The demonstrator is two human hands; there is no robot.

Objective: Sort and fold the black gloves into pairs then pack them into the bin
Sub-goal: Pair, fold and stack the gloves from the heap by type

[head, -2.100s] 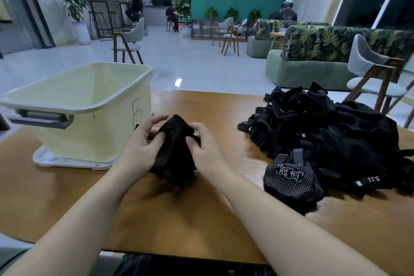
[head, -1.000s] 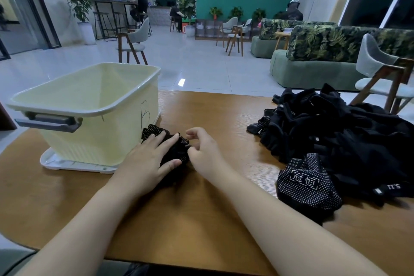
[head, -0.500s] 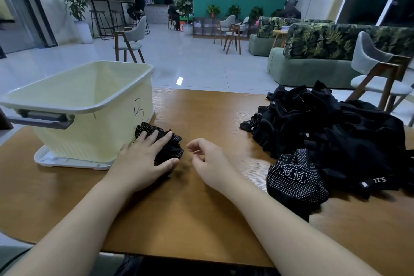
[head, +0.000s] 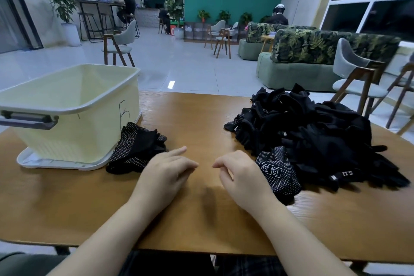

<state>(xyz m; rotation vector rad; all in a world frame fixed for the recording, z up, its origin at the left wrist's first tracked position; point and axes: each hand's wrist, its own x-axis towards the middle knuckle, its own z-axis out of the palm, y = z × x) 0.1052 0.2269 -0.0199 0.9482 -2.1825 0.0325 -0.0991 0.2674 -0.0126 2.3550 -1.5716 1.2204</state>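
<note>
Both hands hover low over the wooden worktop [head: 201, 123], near its front edge, and neither holds anything. The left hand [head: 165, 175] lies palm down with its fingers [head: 179, 151] loosely curled and slightly spread, the index pointing to the right and away. The right hand [head: 240, 171] mirrors it just to the right, its fingers [head: 218, 163] relaxed, bent and drawn loosely together, pointing toward the left hand; a small gap separates the two.

A folded pair of black gloves [head: 136, 150], dotted with white grip spots, lies on the worktop just left of the left hand, touching or nearly touching the near right corner of the bin [head: 74, 105]. The pale yellow bin stands on a white lid or tray at the far left, with a grey handle on its near end; its inside cannot be seen to the bottom.

To the right, a large heap of unsorted black gloves [head: 313, 141] covers the worktop. At its near edge a dotted glove with a white label [head: 277, 175] lies just beside the right hand.
</note>
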